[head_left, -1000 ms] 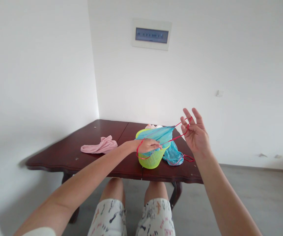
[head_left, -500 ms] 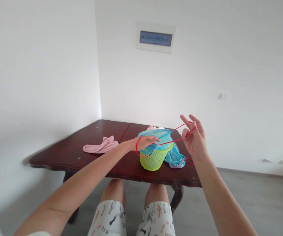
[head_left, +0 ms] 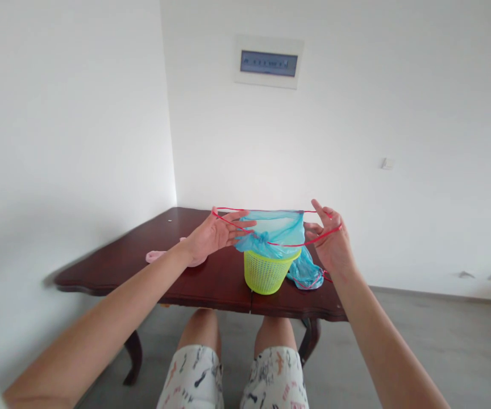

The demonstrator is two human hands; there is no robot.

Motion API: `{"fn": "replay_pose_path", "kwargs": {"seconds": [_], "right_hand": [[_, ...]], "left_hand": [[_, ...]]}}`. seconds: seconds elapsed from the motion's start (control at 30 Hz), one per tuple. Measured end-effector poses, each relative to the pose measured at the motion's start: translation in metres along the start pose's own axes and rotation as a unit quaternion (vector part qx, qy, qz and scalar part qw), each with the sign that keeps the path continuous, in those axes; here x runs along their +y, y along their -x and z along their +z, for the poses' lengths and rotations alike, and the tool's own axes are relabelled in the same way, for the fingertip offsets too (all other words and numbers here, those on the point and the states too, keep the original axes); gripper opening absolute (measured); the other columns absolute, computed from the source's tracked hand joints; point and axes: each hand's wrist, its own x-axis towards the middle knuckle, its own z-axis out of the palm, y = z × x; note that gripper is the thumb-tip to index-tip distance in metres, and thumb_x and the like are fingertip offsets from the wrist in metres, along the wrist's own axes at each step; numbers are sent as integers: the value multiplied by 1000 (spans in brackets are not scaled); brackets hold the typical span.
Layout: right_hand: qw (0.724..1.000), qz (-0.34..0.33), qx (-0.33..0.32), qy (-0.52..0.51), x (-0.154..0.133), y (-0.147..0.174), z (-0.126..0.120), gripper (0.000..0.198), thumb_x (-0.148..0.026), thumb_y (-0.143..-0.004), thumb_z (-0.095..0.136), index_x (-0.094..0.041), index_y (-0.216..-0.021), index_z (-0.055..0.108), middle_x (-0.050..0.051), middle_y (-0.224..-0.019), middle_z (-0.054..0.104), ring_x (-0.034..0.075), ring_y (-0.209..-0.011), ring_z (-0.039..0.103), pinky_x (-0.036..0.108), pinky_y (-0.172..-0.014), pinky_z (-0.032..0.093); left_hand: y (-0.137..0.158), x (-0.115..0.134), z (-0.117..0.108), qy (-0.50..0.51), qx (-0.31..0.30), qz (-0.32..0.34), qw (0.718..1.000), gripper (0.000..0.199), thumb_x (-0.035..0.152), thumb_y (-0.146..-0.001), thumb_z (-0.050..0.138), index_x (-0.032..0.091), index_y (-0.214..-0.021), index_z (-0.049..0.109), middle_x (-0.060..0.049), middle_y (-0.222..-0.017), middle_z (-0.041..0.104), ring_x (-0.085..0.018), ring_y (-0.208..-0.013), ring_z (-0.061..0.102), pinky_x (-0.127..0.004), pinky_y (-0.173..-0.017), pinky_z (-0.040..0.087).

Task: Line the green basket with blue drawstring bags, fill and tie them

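Note:
A blue plastic drawstring bag [head_left: 277,233] lies stretched over the mouth of a yellow-green mesh basket [head_left: 269,272]. Its red drawstring is pulled taut between both hands. My left hand [head_left: 213,233] is left of the bag, palm up and fingers spread, holding the string hooked round the thumb. On the other side my right hand [head_left: 333,238] keeps the string looped over its thumb, with the index finger raised and other fingers partly bent. A second blue bag [head_left: 306,270] with a red string lies crumpled right of the basket. The basket's inside is hidden.
The dark red wooden table [head_left: 224,284] stands against the wall. Pink cloth [head_left: 155,255] lies at its left, partly behind my left forearm. My knees are under the front edge. A panel box [head_left: 268,62] and a switch [head_left: 387,163] are on the wall.
My left hand has moved left and up from over the basket, and its fingers have spread. The drawstring now spans both hands and the bag's opening is drawn wider and higher.

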Motion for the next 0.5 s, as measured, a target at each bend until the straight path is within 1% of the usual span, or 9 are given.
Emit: {"fn": "replay_pose_path", "kwargs": {"seconds": [0.03, 0.07, 0.1, 0.17, 0.23, 0.3, 0.4, 0.47, 0.5], "right_hand": [[1000, -2, -4, -2, 5, 0, 5, 54, -69, -87, 104, -34, -118, 76, 3, -170, 72, 19, -102, 88, 33, -84, 75], [1000, 0, -16, -3, 11, 1, 11, 56, -73, -87, 102, -35, -119, 76, 3, -167, 74, 23, -120, 87, 39, -100, 74], [999, 8, -39, -3, 16, 2, 17, 57, -78, -90, 97, -35, -120, 76, 4, -162, 77, 26, -132, 84, 45, -112, 70], [994, 37, -108, 2, 28, 5, 31, 62, -91, -98, 79, -33, -119, 76, 8, -145, 85, 29, -140, 80, 52, -126, 61], [980, 74, -186, 16, 41, 10, 44, 71, -98, -103, 62, -31, -118, 77, 10, -135, 87, 32, -140, 79, 57, -130, 56], [964, 102, -244, 33, 57, 15, 55, 72, -98, -107, 54, -29, -116, 75, 11, -133, 86, 35, -138, 78, 59, -129, 55], [951, 107, -282, 68, 82, 23, 69, 72, -97, -110, 46, -30, -115, 74, 9, -128, 87, 36, -133, 80, 60, -127, 55], [944, 100, -300, 90, 94, 30, 77, 73, -96, -112, 40, -31, -116, 75, 9, -125, 87, 37, -133, 80, 60, -129, 53], [939, 96, -313, 103, 98, 33, 80, 73, -94, -113, 39, -32, -118, 76, 9, -126, 87, 37, -135, 78, 60, -131, 51]], "left_hand": [[-3, 1, 4, -20, -6, -4, 1000, 99, 105, -101, 46, 31, -160, 77, -19, -163, 76, -38, -139, 80, -47, -109, 65], [-7, 2, 9, -45, -18, -14, 999, 105, 109, -98, 43, 30, -158, 78, -20, -161, 77, -39, -138, 80, -47, -108, 65], [-11, 2, 13, -71, -32, -26, 997, 111, 113, -95, 39, 29, -156, 79, -20, -158, 78, -40, -136, 80, -46, -107, 64], [-18, 1, 21, -134, -49, -39, 989, 118, 118, -89, 32, 28, -147, 83, -20, -145, 84, -38, -126, 83, -44, -101, 64], [-21, 2, 28, -209, -34, -27, 977, 114, 117, -90, 32, 27, -133, 87, -19, -127, 88, -34, -113, 84, -40, -93, 64], [-20, 7, 32, -265, -3, -6, 964, 101, 112, -95, 42, 28, -126, 88, -16, -116, 90, -31, -103, 84, -38, -88, 63], [-16, 20, 35, -345, 29, 21, 938, 81, 98, -105, 53, 29, -127, 90, -12, -109, 90, -30, -96, 82, -36, -87, 63], [-14, 28, 34, -407, 45, 35, 912, 75, 91, -111, 52, 28, -119, 92, -11, -104, 90, -31, -96, 82, -36, -87, 62], [-14, 31, 32, -432, 54, 40, 900, 75, 89, -112, 52, 27, -112, 93, -11, -103, 90, -32, -97, 82, -37, -88, 62]]}}
